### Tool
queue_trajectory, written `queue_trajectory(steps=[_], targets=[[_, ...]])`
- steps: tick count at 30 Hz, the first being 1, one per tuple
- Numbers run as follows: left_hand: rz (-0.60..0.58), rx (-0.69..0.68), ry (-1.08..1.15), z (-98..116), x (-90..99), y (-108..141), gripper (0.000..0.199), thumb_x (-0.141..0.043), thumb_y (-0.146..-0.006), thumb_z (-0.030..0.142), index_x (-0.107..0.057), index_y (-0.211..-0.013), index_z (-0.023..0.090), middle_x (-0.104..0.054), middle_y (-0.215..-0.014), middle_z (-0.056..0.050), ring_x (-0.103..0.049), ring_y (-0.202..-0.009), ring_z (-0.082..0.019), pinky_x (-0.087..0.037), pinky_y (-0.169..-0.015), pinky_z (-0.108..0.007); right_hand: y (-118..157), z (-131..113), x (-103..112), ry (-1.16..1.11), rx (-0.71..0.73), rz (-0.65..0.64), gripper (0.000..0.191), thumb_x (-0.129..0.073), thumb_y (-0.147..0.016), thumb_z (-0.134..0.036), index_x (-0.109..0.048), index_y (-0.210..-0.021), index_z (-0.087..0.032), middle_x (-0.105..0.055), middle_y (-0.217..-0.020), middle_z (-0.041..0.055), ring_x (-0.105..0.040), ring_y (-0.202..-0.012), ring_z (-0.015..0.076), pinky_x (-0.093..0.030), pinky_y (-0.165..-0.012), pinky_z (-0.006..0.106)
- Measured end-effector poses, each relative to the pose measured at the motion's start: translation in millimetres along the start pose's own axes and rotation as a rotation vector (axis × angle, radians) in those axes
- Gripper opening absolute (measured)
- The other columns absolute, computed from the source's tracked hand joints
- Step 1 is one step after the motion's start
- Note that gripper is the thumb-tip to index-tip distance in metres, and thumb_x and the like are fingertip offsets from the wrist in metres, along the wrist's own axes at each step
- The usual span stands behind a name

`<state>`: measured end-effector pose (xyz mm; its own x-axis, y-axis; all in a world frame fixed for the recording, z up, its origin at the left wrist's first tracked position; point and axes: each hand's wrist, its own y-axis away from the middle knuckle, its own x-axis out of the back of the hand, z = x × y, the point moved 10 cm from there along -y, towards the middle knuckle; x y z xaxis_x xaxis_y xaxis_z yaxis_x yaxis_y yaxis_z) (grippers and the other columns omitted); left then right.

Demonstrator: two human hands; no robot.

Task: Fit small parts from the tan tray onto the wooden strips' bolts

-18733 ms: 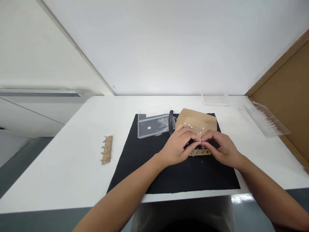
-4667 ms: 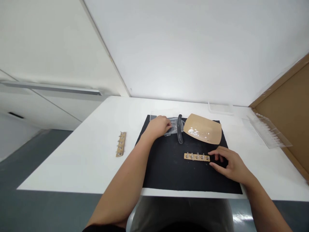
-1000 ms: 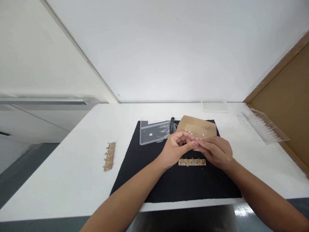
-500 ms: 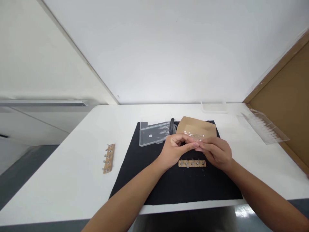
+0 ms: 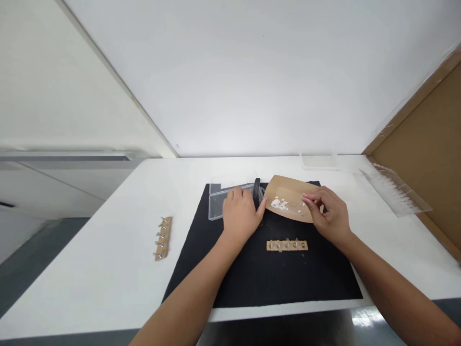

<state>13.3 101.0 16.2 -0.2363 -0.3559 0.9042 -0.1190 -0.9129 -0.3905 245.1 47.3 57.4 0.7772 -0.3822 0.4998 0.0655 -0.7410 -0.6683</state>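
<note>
My left hand (image 5: 240, 211) lies over a clear plastic box (image 5: 215, 207), thumb spread apart and fingertips reaching inside; what they touch there is hidden. My right hand (image 5: 329, 211) holds thumb and fingertips pinched together above the right side of a brown paper tray (image 5: 288, 183). Whatever sits in that pinch is too small to make out. Small white pieces (image 5: 279, 204) lie in the tray, mostly toward its left. Below both hands, a tan strip (image 5: 287, 245) bearing a row of several small metal-and-clear pieces rests on the black mat (image 5: 284, 283).
A black curved object (image 5: 257, 191) stands between box and tray. Another tan strip (image 5: 163, 239) with metal pieces is on the white table (image 5: 118, 259) at left. A shallow clear tray (image 5: 320, 162) sits at the back; a clear bag (image 5: 394, 192) lies by the cardboard panel (image 5: 428, 144) at right.
My hands, together above the mat before, have parted. The left went leftward onto the plastic box; the right drew slightly back to the tray's right side, exposing the white pieces.
</note>
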Motion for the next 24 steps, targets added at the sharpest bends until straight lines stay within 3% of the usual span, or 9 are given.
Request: queue_trajectory(steps=[5, 8, 11, 17, 24], targets=[[-0.034, -0.03, 0.043, 6.8, -4.1, 3.1, 0.035, -0.058, -0.102, 0.046, -0.073, -0.095, 0.016, -0.07, -0.096, -0.018, -0.063, -0.1, -0.036, -0.051, -0.085, -0.047, 2.8, 8.8, -10.0, 0.045, -0.008, -0.087, 0.012, -0.063, -0.105, -0.032, -0.066, -0.097, -0.025, -0.069, -0.085, 0.0039, -0.058, -0.069, 0.0188, -0.048, -0.062, 0.034], [-0.045, -0.038, 0.016, 10.2, -3.3, 3.8, 0.025, -0.055, -0.101, 0.03, -0.074, -0.095, 0.016, -0.07, -0.095, -0.016, -0.063, -0.097, -0.034, -0.051, -0.083, -0.046, 3.9, 11.4, -15.1, 0.079, -0.013, -0.127, 0.013, -0.061, -0.106, -0.033, -0.063, -0.096, -0.024, -0.066, -0.083, 0.0035, -0.059, -0.075, 0.0197, -0.048, -0.066, 0.035], [-0.142, -0.027, -0.041, 10.8, -9.2, 5.5, 0.023, -0.053, -0.096, 0.017, -0.075, -0.101, 0.014, -0.071, -0.101, -0.017, -0.063, -0.103, -0.035, -0.051, -0.084, -0.045, 3.2, 10.1, -17.4, 0.099, -0.005, -0.141, 0.016, -0.06, -0.106, -0.033, -0.063, -0.094, -0.023, -0.064, -0.082, 0.0032, -0.06, -0.078, 0.0201, -0.048, -0.068, 0.034], [-0.24, -0.012, -0.039, 8.5, -14.7, 5.2, 0.03, -0.059, -0.102, 0.033, -0.074, -0.113, 0.011, -0.073, -0.11, -0.017, -0.061, -0.112, -0.037, -0.051, -0.094, -0.046, 1.9, 6.5, -17.0, 0.086, 0.018, -0.137, 0.015, -0.063, -0.105, -0.03, -0.065, -0.092, -0.023, -0.062, -0.081, 0.0028, -0.06, -0.079, 0.0204, -0.05, -0.071, 0.035], [-0.154, -0.011, 0.018, -1.7, -11.2, -2.2, 0.025, -0.058, -0.102, 0.02, -0.072, -0.121, 0.011, -0.073, -0.107, -0.015, -0.066, -0.107, -0.034, -0.052, -0.097, -0.046, 0.7, 17.6, -16.3, 0.126, -0.022, -0.169, 0.018, -0.065, -0.103, -0.031, -0.063, -0.087, -0.024, -0.063, -0.083, 0.0029, -0.062, -0.079, 0.0205, -0.05, -0.07, 0.034]])
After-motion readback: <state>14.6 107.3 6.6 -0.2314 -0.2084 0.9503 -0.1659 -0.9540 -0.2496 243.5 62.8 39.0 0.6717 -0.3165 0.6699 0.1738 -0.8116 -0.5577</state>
